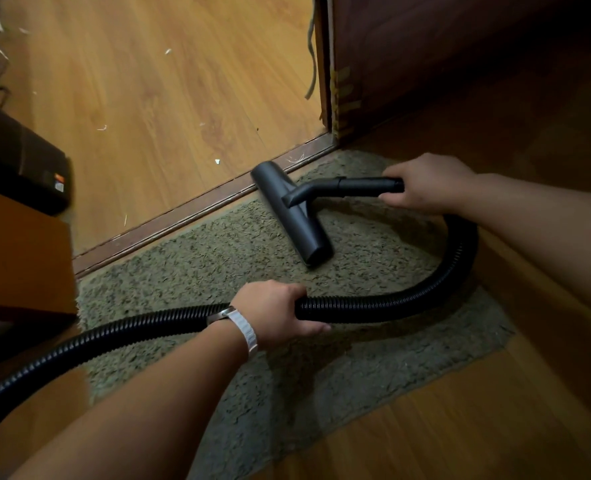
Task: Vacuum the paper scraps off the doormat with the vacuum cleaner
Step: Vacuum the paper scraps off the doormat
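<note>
Vacuum hose point(373, 303) in left hand point(273, 313); sticker point(58, 183) is blurred.

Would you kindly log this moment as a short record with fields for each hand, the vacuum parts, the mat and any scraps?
left hand: grips the corrugated hose over the doormat
right hand: grips the wand tube
floor nozzle: lies on the doormat, far end at the threshold strip
doormat: greenish shag; no scraps plainly visible on it
paper scraps: small white bits on the wooden floor beyond the threshold
wristwatch: white band, left wrist
</note>
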Motion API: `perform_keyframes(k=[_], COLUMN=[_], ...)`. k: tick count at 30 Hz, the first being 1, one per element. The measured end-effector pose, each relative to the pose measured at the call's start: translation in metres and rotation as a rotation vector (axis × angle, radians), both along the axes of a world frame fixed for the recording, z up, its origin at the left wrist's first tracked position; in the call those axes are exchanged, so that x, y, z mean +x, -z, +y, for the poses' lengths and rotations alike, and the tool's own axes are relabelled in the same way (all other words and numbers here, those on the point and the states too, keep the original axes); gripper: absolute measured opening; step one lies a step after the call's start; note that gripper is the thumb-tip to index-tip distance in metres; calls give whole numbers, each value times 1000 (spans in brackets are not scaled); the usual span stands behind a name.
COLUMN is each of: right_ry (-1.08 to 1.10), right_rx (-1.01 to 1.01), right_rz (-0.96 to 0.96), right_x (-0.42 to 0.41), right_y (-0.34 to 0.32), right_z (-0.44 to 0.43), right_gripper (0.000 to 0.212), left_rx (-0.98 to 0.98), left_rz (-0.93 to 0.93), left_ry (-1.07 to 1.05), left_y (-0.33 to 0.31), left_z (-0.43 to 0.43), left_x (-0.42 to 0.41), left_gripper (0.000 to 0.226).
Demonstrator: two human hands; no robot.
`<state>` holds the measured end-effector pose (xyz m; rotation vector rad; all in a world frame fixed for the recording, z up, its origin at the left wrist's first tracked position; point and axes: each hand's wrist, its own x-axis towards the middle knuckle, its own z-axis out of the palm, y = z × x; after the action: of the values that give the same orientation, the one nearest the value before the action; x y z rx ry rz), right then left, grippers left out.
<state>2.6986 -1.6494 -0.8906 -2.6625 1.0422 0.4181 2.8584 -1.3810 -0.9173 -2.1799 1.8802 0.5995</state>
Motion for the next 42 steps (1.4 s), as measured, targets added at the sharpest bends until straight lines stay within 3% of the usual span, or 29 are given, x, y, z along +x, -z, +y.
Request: perform_keyframes(k=[4,11,23,26,35,38,42], right_ry=[-24,123,221,153,-351,-368,-228], right_rx=[32,70,28,81,102,96,154], right_rz=[-35,-103,24,50,63,29,-36], right_x=[-3,-29,-58,-52,2,16,19], right_y=[1,-9,-20,-15,8,17,25], right_z=[2,-15,-10,8,68,81,92], right_gripper=[28,37,38,36,21,26,30], left_rx=[-13,-74,-51,-2,121,162,164], left_rz=[-6,10,29,22,-6,-37,-84], left_ry=[-18,-38,-36,7,93,71,61], left_y=[5,5,4,3,1,-1,-5], left_z=[8,0,-2,8,60,78,98], left_x=[3,-1,-9,-11,-12,-5,4], left_gripper=[58,58,60,63,64,64,65])
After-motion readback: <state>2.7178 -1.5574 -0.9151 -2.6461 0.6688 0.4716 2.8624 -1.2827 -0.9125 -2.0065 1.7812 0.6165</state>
